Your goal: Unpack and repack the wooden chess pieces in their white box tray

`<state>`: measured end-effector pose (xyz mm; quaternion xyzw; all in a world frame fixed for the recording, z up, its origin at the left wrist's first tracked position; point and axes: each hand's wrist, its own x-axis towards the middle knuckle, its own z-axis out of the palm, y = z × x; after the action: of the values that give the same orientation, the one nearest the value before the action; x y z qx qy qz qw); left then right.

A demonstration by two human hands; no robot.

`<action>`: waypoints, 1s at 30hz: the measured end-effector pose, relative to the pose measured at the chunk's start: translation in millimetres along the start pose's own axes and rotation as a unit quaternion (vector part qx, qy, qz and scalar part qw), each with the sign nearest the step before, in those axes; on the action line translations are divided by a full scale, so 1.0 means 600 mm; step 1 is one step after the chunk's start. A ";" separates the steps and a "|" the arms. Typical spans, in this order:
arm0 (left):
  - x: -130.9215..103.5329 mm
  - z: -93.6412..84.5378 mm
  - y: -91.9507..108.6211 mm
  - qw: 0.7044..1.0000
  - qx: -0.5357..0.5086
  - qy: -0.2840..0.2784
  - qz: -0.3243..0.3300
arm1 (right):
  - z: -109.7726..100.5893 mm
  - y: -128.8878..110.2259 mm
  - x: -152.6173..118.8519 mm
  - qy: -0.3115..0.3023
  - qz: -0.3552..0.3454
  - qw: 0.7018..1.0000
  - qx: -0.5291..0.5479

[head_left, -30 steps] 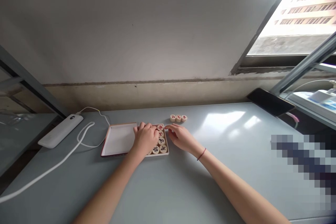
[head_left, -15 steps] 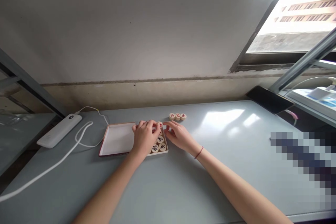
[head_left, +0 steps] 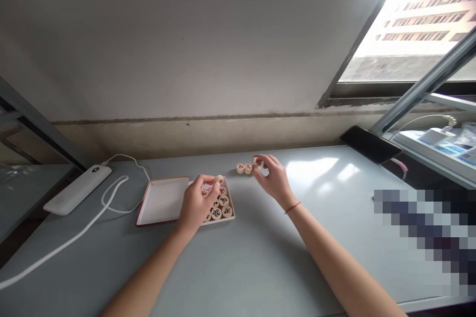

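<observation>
Left-hand piece: a red-marked xiangqi piece (head_left: 220,180) is pinched between thumb and fingertips of the left hand (head_left: 194,204), over the box's (head_left: 219,221) 1 o'clock corner.
Right-hand piece: second xiangqi piece (head_left: 257,161), pinched by the nearly closed right hand (head_left: 276,179) at the row's (head_left: 244,168) 3 o'clock end.
Grip tip: rims only, so neighbours aren't knocked.
Characters: red and black Chinese, tbh too tiny to be read surely.

I see a slim, dark-red cord (head_left: 293,208) round the wrist of the right hand (head_left: 274,178), right of centre; left hand (head_left: 195,204) and both forearms (head_left: 330,252) are bare.
</observation>
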<state>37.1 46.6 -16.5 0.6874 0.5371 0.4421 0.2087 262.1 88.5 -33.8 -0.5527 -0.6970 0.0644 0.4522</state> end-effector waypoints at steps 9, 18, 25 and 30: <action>0.001 0.002 -0.022 0.998 -0.053 -0.013 -0.035 | -0.004 0.103 0.006 -0.141 0.109 0.979 -0.103; 0.002 -0.001 -0.016 0.997 -0.066 -0.025 -0.040 | -0.001 0.099 0.000 -0.145 0.078 0.981 -0.104; 0.002 -0.003 -0.013 0.997 -0.060 -0.032 -0.039 | 0.002 0.111 0.000 -0.140 0.068 0.984 -0.085; 0.002 -0.002 -0.013 0.997 -0.048 -0.042 -0.040 | -0.004 0.108 0.001 -0.094 0.039 0.992 -0.079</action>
<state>32.0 50.0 -21.3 0.6728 0.5332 0.4290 0.2811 310.0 112.5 -70.3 -0.6052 -0.7173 0.0785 0.3364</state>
